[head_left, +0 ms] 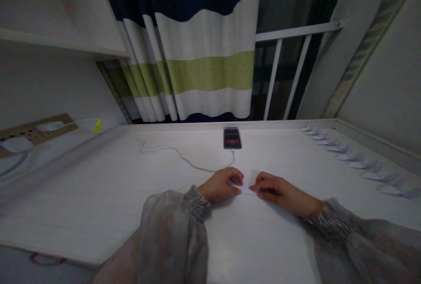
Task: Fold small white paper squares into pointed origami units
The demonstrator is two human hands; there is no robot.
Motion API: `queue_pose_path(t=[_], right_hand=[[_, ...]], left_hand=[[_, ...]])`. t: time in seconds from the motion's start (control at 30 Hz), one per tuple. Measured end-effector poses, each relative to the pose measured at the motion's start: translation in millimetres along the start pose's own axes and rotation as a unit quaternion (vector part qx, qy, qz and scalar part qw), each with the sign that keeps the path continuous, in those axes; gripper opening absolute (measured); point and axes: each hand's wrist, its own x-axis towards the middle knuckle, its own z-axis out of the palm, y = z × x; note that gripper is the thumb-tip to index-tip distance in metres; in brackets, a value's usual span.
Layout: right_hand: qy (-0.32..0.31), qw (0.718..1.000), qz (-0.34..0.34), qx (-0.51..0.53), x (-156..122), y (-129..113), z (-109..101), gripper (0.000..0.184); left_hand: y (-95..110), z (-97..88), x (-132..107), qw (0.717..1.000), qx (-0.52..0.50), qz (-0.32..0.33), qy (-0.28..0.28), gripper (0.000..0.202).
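A small piece of folded white paper point(247, 190) is between my hands, low over the white tabletop point(250, 240). My left hand point(221, 185) is closed on its left end, thumb in front and fingers curled behind. From the other side, my right hand point(278, 191) pinches the right end between thumb and fingers. The fingers cover both ends of the paper, so its full shape is hidden. Along the right side of the table stands a row of several folded white paper figures point(357, 161), apart from my hands.
A dark, blurred-out device point(232, 138) lies near the back edge, with a white cable point(184, 157) running left from it. At the left wall is a power strip point(31, 134) with plugs. A striped curtain point(210, 69) hangs behind the table, beside white window bars point(296, 32).
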Motion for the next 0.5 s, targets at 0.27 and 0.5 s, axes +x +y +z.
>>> queue_pose_path(t=[0.27,0.5], right_hand=[[-0.010,0.993,-0.048,-0.106,-4.7,-9.0,1.9,0.024],[-0.026,0.987,-0.082,-0.132,-8.6,-19.5,13.8,0.018]], left_hand=[[-2.2,1.3,1.4,0.988,0.131,0.078,0.023,0.015],[-5.3,4.9,3.2,0.977,0.176,0.107,0.056,0.017]])
